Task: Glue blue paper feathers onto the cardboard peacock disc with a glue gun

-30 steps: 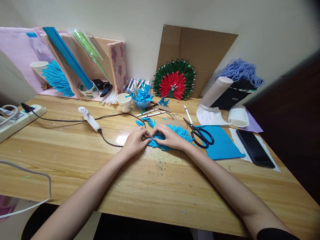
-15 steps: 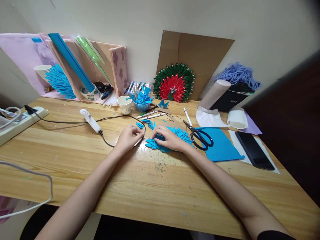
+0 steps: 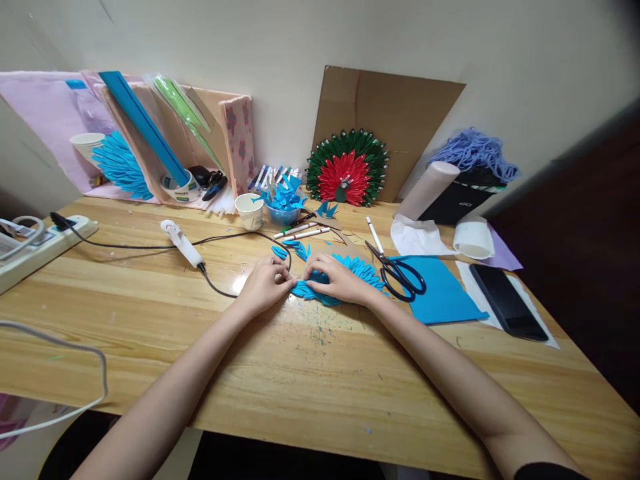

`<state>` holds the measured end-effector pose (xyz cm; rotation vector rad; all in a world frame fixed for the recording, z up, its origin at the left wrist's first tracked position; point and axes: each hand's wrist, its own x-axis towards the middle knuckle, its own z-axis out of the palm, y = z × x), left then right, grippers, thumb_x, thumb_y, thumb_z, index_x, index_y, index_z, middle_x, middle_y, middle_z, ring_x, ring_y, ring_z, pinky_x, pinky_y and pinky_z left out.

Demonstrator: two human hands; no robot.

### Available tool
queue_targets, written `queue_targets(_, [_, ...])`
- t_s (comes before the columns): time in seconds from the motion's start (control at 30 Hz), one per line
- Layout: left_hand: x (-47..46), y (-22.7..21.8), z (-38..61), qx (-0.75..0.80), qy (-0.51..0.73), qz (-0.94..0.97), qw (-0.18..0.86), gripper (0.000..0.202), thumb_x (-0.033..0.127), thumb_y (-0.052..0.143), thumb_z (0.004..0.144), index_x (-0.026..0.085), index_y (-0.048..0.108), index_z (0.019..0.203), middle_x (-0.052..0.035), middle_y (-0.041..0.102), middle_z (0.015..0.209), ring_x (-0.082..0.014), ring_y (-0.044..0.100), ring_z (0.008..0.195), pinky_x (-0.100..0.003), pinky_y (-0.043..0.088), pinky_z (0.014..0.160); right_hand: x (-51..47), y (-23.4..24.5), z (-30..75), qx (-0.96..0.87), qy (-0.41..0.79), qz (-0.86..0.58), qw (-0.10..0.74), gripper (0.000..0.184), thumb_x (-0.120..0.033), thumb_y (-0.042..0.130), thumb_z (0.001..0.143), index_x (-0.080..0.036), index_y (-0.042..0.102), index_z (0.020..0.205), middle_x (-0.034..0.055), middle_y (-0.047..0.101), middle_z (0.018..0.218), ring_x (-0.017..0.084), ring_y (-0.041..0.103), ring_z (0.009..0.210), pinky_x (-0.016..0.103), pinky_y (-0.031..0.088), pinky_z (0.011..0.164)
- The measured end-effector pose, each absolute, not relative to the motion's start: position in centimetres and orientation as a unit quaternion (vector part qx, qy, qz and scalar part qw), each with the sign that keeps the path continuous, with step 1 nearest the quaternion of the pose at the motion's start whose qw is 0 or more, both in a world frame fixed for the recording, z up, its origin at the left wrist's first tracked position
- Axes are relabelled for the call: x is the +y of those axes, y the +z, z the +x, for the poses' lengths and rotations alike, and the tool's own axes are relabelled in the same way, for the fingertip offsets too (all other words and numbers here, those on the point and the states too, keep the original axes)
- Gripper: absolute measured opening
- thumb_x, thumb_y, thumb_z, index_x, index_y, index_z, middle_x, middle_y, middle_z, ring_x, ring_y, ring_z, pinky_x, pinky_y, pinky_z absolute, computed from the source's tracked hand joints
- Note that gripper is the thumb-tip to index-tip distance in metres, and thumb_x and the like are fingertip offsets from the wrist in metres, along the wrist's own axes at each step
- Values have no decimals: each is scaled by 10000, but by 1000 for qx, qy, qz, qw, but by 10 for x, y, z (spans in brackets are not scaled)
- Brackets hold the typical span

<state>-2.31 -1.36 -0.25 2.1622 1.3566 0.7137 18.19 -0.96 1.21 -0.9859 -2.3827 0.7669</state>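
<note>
A fan of layered blue petals (image 3: 361, 269) lies on the wooden table, partly hidden under my right hand (image 3: 336, 277). That hand's fingers curl over its left part, thumb and fingertips holding the petals. My left hand (image 3: 266, 283) is closed, thumb and fingertips pinching at the outermost left petals. Just beyond the hands lie a few loose blue petals (image 3: 303, 250). Black-handled scissors (image 3: 403, 277) rest to the right, over a blue sheet (image 3: 445, 293).
A white glue gun (image 3: 181, 245) lies left, its black cord looping close to my left hand. Behind stand a paper cup (image 3: 249, 212) and a bowl (image 3: 283, 215) of blue pieces. A red-green petal fan (image 3: 347, 170) leans on cardboard (image 3: 400, 113). A phone (image 3: 507, 301) lies right.
My left hand has moved slightly right, its fingertips now meeting the left end of the blue petal fan. My right hand has stayed nearly in place.
</note>
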Motion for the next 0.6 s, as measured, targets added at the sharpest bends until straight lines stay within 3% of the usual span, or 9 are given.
queue_targets(0.6, [-15, -1, -22, 506, 265, 790, 224, 123, 309, 573, 753, 194, 604, 725, -43, 570, 818, -199, 533, 832, -332, 433, 753, -13, 12, 177, -860, 240, -393, 218, 71, -257, 585, 788, -199, 583, 829, 42, 538, 910, 190, 490, 906, 341, 393, 809])
